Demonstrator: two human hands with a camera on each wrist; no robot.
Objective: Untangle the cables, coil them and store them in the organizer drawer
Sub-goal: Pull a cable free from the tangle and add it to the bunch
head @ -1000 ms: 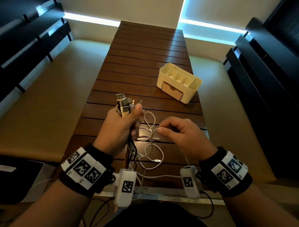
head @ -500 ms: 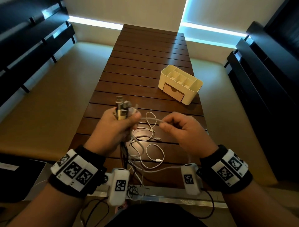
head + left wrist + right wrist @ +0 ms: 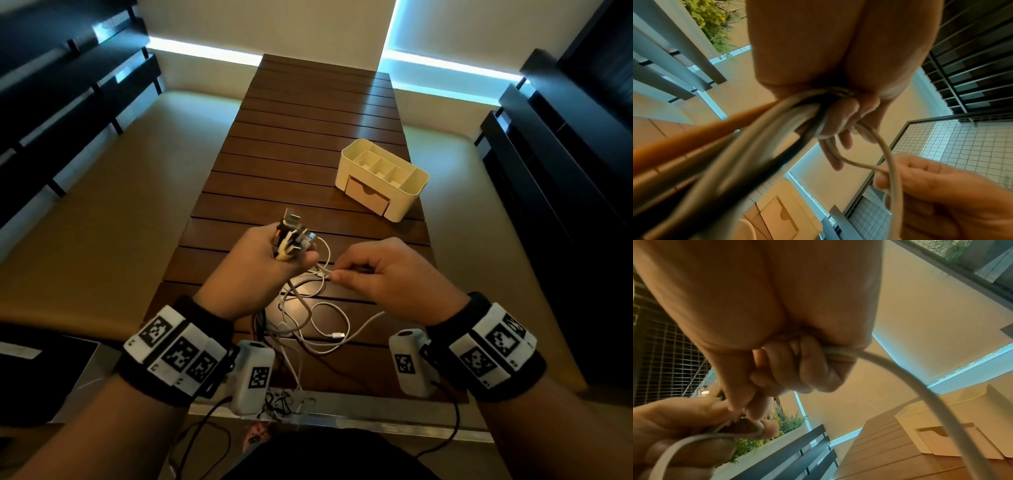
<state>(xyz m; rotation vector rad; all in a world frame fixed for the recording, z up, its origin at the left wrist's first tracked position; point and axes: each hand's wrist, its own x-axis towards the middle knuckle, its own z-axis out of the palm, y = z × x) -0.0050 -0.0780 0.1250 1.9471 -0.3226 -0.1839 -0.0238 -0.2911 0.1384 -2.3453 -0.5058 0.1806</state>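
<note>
Head view, cable bundle (image 3: 291, 240) in left grip (image 3: 253, 270), right grip (image 3: 387, 277) pinching white cable (image 3: 323, 272)

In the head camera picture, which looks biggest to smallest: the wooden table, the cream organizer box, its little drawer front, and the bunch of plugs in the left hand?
1. Wooden table.
2. Cream organizer box.
3 and 4. Drawer front and bunch of plugs look alike in size; the plugs sit nearer the camera, so no ranking. The left hand grips them.

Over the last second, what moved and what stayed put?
The right hand, pinching a white cable, closed in toward the left hand until the fingertips nearly meet. The left hand kept its grip on the bundle of cable plugs. The organizer stayed put, its drawer shut.
</note>
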